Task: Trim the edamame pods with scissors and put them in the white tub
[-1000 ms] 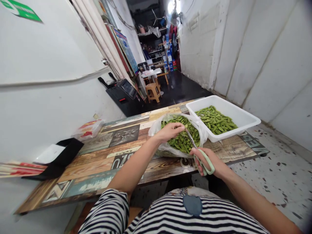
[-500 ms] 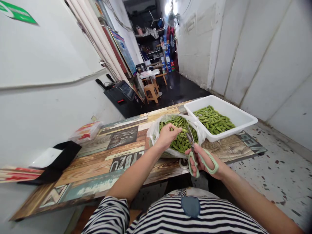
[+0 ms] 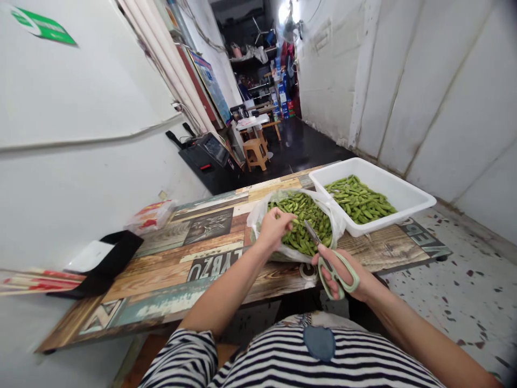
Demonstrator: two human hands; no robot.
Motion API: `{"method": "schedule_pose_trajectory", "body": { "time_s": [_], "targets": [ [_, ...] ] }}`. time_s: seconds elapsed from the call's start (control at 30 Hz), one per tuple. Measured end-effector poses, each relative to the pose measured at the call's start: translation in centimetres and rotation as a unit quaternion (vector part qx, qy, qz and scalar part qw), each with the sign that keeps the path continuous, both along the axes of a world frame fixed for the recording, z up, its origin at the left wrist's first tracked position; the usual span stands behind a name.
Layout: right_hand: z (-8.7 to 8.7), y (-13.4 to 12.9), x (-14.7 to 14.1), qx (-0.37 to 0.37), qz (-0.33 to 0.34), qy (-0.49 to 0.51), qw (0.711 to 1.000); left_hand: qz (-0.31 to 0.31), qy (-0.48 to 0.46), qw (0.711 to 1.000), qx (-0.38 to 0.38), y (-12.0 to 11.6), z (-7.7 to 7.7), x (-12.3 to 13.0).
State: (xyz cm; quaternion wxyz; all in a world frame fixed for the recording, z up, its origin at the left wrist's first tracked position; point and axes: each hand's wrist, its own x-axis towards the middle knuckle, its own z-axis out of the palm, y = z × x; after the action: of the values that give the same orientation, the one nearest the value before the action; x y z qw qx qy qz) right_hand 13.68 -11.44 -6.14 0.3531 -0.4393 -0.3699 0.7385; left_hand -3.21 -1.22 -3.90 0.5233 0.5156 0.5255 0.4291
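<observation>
Green pods fill a translucent plastic bag (image 3: 338,215), which lies open on the wood-patterned table (image 3: 226,237). Over the bag's left part, my left hand (image 3: 275,226) pinches a green pod (image 3: 295,220) between thumb and fingertips. My right hand (image 3: 343,272), at the bag's near right edge, is wrapped round the pale green handles of the scissors (image 3: 312,233). Their blades look closed and point up and left over the pods, a little right of the held pod. Behind and to the right, a white tray (image 3: 412,202) holds more green pods (image 3: 359,199).
At the table's left are a black holder (image 3: 117,261) with red-and-white chopstick packets (image 3: 44,280) and a red-and-white plastic package (image 3: 151,215). A black machine (image 3: 212,161) stands beyond the table. Further back are a brown stool (image 3: 255,153) and a white table.
The scissor blades have gone from spread to closed, and their tips have moved slightly away from the pod in my left hand. The view has shifted a little.
</observation>
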Motion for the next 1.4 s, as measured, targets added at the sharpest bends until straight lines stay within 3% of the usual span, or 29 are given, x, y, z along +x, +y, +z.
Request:
{"method": "schedule_pose_trajectory", "body": {
  "time_s": [0.07, 0.13, 0.23, 0.3, 0.37, 0.43, 0.53, 0.6, 0.67, 0.8, 1.0, 1.07, 1.13, 1.2, 1.23, 1.3, 1.4],
  "targets": [
    [0.0, -0.1, 0.3, -0.001, 0.024, 0.014, 1.000, 0.031, -0.075, 0.997, -0.016, 1.6, 1.0, -1.0],
    [0.0, -0.2, 0.5, -0.006, 0.037, 0.036, 0.999, 0.018, -0.102, 0.994, -0.025, 3.2, 1.7, -1.6],
    [-0.1, -0.2, 0.7, -0.017, 0.035, 0.058, 0.998, -0.051, -0.019, 0.997, -0.049, 5.3, 2.3, -2.0],
    [-0.1, -0.2, 0.9, -0.022, 0.031, 0.064, 0.997, -0.062, 0.103, 0.993, -0.005, 6.4, 2.4, -2.1],
    [-0.2, -0.2, 1.1, -0.019, 0.028, 0.064, 0.997, -0.067, 0.242, 0.963, 0.099, 7.2, 2.4, -2.3],
    [-0.3, -0.3, 1.3, -0.015, 0.026, 0.059, 0.998, -0.119, 0.348, 0.913, 0.178, 7.4, 2.6, -2.6],
    [-0.5, -0.3, 1.5, -0.008, 0.032, 0.041, 0.999, -0.207, 0.478, 0.838, 0.163, 6.1, 2.5, -2.7],
    [-0.7, -0.3, 1.6, 0.000, 0.038, 0.040, 0.999, -0.205, 0.546, 0.801, 0.135, 4.5, 2.2, -2.1],
    [-0.9, -0.3, 1.6, 0.005, 0.039, 0.048, 0.998, -0.197, 0.572, 0.786, 0.132, 3.0, 1.7, -1.3],
    [-1.3, -0.3, 1.8, 0.007, 0.034, 0.050, 0.998, -0.231, 0.552, 0.791, 0.123, 1.8, 2.1, -0.4],
    [-1.6, -0.6, 2.5, 0.010, 0.020, 0.053, 0.998, -0.278, 0.435, 0.849, 0.110, 3.8, 4.2, -0.3],
    [-1.7, -0.7, 2.7, 0.007, 0.017, 0.048, 0.999, -0.243, 0.393, 0.883, 0.081, 5.0, 4.6, 1.1],
    [-1.6, -0.8, 2.7, 0.003, 0.018, 0.042, 0.999, -0.196, 0.285, 0.938, 0.034, 6.4, 5.1, 3.6],
    [-1.5, -1.0, 2.7, -0.004, 0.020, 0.039, 0.999, -0.198, 0.192, 0.961, 0.031, 7.9, 5.8, 6.2],
    [-1.5, -1.1, 2.7, -0.008, 0.020, 0.036, 0.999, -0.212, 0.185, 0.958, 0.051, 8.5, 6.2, 7.2],
    [-1.4, -1.2, 3.0, -0.013, 0.021, 0.029, 0.999, -0.228, 0.283, 0.922, 0.134, 9.5, 6.9, 8.3],
    [-1.6, -1.2, 3.4, -0.008, 0.012, 0.008, 1.000, -0.237, 0.410, 0.856, 0.208, 10.1, 7.1, 6.5]
  ]
}}
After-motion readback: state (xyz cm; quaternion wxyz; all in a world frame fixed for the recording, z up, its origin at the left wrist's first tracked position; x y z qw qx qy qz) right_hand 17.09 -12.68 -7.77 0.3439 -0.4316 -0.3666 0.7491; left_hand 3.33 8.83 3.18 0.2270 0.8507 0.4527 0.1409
